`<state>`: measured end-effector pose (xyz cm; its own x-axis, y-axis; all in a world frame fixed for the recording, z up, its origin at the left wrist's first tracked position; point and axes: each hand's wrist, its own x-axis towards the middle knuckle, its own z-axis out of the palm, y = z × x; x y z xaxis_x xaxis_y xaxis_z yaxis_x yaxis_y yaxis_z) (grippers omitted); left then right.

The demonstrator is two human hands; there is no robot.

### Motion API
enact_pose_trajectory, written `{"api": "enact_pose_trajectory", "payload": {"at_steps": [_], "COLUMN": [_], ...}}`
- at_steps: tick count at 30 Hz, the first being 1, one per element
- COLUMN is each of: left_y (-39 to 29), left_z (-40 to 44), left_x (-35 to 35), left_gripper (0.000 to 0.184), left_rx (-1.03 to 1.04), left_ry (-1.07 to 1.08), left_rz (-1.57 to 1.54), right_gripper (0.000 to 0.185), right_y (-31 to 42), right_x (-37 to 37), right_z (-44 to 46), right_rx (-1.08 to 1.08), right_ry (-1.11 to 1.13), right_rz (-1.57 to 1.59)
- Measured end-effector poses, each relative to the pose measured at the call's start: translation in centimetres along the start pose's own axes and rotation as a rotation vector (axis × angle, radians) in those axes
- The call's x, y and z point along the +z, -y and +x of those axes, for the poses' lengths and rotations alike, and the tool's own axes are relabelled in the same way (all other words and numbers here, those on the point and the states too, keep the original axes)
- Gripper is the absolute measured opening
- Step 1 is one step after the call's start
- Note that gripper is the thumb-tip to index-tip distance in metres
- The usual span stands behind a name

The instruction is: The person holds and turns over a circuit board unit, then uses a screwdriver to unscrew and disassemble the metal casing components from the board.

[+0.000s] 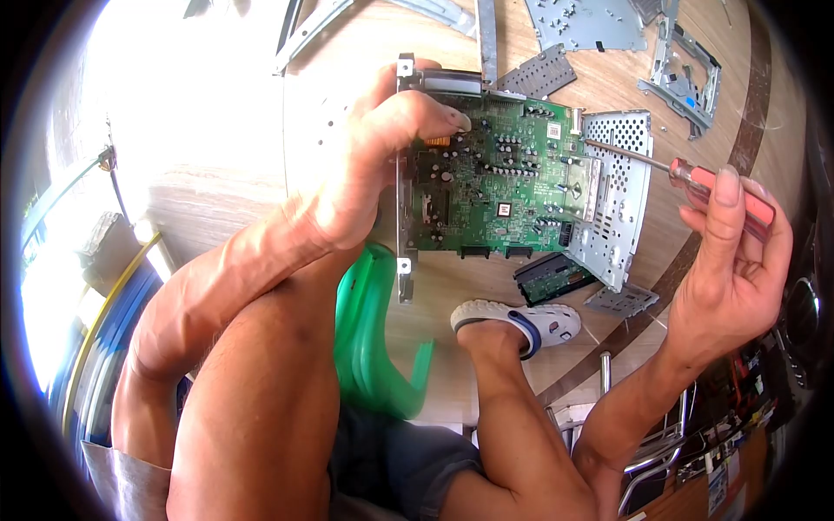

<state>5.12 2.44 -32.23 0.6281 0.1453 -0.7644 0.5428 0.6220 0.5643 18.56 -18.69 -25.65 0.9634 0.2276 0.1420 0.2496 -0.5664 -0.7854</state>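
Observation:
My left hand [382, 143] grips a green circuit board [499, 195] by its left side, thumb lying over the top face. A narrow metal bracket [405, 217] runs along that left edge of the board. In my right hand [734, 252] is a screwdriver [695, 178] with a red handle, its fingers wrapped round the grip. The thin shaft points left, and its tip meets the upper right part of the board, near a white connector. A perforated metal panel [621, 191] sits at the board's right side; whether it is fastened to the board I cannot tell.
Metal sheets [586, 22], a frame piece [686, 74] and a vented plate [539, 74] lie on the floor beyond. A smaller board [556, 276] lies near my shoe [517, 326]. A green plastic stool [369, 339] stands between my legs. Chrome tubing is at lower right.

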Motion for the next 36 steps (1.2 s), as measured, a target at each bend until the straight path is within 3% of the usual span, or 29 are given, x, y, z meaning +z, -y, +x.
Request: {"api": "enact_pose_trajectory", "payload": {"at_steps": [10,25,36], "left_y": [-0.5,-0.1,-0.2], "left_z": [-0.2,0.1,-0.1], "left_x": [0.3,0.1,0.8], "left_gripper": [0.061,0.069,0.058], "left_rx": [-0.003,-0.006,0.044], "left_ry": [0.005,0.041,0.000], "left_rz": [0.029,0.018,-0.006], "right_gripper": [0.029,0.024,0.025], "right_y": [-0.3,-1.1,-0.9], "right_x": [-0.2,-1.4,-1.9], "right_z": [0.1,0.0,0.0], "right_rx": [-0.003,-0.055,-0.152], "right_ry": [-0.007,0.178,0.315], "right_rz": [-0.018,0.028,-0.032]}}
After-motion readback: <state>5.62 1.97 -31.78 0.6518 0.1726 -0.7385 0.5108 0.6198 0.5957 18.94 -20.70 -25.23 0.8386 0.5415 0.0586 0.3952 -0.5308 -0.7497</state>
